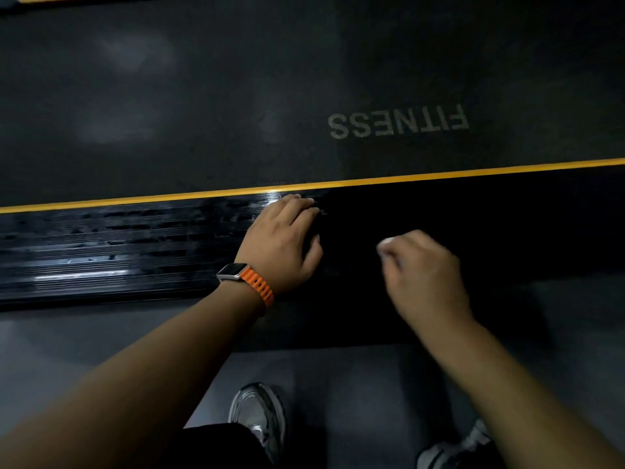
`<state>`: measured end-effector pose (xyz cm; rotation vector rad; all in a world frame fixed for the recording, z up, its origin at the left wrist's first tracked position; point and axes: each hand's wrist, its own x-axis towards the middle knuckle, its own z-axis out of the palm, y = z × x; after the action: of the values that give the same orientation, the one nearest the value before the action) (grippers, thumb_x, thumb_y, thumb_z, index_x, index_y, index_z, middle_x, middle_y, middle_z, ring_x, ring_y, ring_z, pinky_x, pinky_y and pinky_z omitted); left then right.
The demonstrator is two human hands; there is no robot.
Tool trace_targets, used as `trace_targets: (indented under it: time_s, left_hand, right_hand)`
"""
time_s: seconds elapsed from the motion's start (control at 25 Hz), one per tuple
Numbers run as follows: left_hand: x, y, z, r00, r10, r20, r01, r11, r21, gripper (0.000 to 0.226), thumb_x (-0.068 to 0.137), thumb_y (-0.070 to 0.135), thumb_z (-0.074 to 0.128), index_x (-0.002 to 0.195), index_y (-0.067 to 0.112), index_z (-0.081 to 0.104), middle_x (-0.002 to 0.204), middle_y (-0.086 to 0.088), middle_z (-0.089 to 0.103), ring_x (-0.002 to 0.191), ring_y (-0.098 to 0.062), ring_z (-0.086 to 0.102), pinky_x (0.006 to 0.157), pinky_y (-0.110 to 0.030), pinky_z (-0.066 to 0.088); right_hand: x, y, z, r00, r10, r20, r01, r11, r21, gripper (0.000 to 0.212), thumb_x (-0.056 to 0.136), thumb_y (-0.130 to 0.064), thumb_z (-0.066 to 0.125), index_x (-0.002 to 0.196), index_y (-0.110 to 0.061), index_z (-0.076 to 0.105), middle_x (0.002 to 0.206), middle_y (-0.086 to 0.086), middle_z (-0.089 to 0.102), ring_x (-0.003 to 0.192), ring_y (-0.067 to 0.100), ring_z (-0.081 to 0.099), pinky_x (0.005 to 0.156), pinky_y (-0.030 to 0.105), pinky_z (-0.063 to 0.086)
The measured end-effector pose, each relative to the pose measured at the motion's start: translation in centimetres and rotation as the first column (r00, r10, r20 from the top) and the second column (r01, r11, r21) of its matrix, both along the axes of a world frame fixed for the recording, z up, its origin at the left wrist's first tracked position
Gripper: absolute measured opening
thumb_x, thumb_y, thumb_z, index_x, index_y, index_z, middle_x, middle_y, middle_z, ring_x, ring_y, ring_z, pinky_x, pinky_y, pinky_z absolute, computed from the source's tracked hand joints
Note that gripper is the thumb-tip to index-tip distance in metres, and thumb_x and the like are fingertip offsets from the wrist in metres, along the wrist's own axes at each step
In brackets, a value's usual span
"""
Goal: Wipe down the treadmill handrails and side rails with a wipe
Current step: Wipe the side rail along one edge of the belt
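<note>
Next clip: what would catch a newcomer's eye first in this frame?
The orange watch strap on the left wrist stands out at centre, with the left hand resting on the black ribbed side rail. Beside it the blurred right hand grips a white wipe. Above, a yellow stripe edges the belt printed FITNESS, upside down.

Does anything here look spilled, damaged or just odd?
Only the side rail: left of the left hand its ribbed surface shows patchy, shiny streaks, like wet smears, while the stretch near the right hand and its wipe looks evenly dark. No damage is visible.
</note>
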<state>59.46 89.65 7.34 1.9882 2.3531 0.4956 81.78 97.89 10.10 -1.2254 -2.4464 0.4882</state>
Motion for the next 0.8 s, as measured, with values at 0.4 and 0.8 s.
trace_targets:
  time_s: [0.4, 0.8]
  left_hand:
    - [-0.1, -0.1, 0.3, 1.0, -0.009, 0.021, 0.009, 1.0, 0.001, 0.05, 0.095, 0.038, 0.049, 0.132, 0.008, 0.063, 0.133, -0.009, 0.061, 0.13, -0.029, 0.052, 0.112, -0.044, 0.043]
    - [-3.2, -2.0, 0.5, 0.992, -0.086, 0.091, 0.089, 0.996, -0.03, 0.045, 0.098, 0.036, 0.049, 0.133, 0.01, 0.063, 0.137, -0.007, 0.058, 0.129, -0.026, 0.051, 0.112, -0.043, 0.044]
  right_hand:
    - [1.5, 0.1, 0.6, 0.992, -0.122, 0.018, 0.122, 0.993, 0.012, 0.007, 0.085, -0.007, 0.068, 0.09, -0.011, 0.071, 0.091, 0.01, 0.062, 0.077, 0.033, 0.063, 0.068, 0.031, 0.048]
    - [-1.8, -1.7, 0.6, 0.999, -0.048, 0.018, 0.049, 0.997, -0.052, 0.007, 0.086, -0.011, 0.071, 0.091, -0.016, 0.074, 0.091, 0.007, 0.064, 0.076, 0.031, 0.065, 0.067, 0.033, 0.051]
